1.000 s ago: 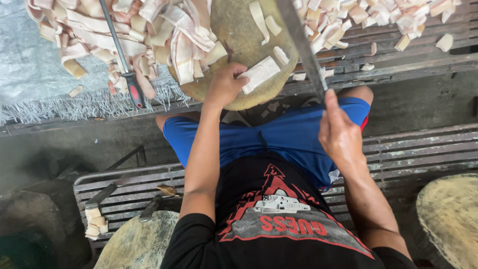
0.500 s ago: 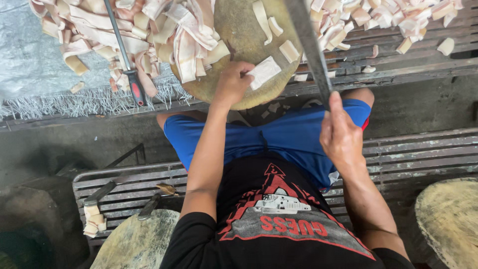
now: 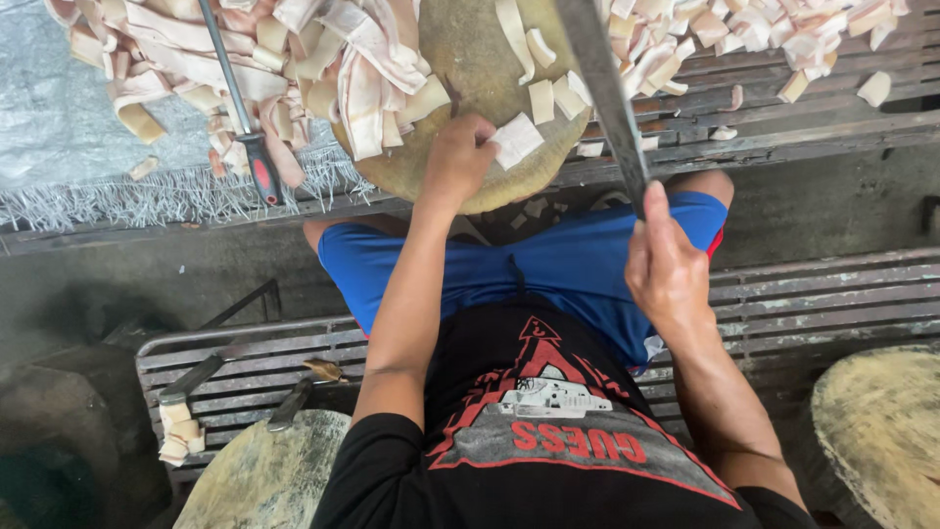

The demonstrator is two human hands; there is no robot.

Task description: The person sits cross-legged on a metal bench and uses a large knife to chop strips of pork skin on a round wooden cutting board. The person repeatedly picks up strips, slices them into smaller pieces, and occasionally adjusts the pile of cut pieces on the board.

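Cut strips [image 3: 372, 73] crowd the chopping block's [image 3: 470, 167] left half, and the blade [image 3: 607, 93] bars its right; only the bare near edge stays free for a hand

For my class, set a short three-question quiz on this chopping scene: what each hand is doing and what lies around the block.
1. True or false: the left hand presses a pale square piece on the round wooden block.
2. What does the right hand grip?
3. The red-handled tool lies: A) on the block, B) among the pale strips left of the block, C) on the blue shorts.

Key: 1 true; 2 the long blade, raised over the block; 3 B.
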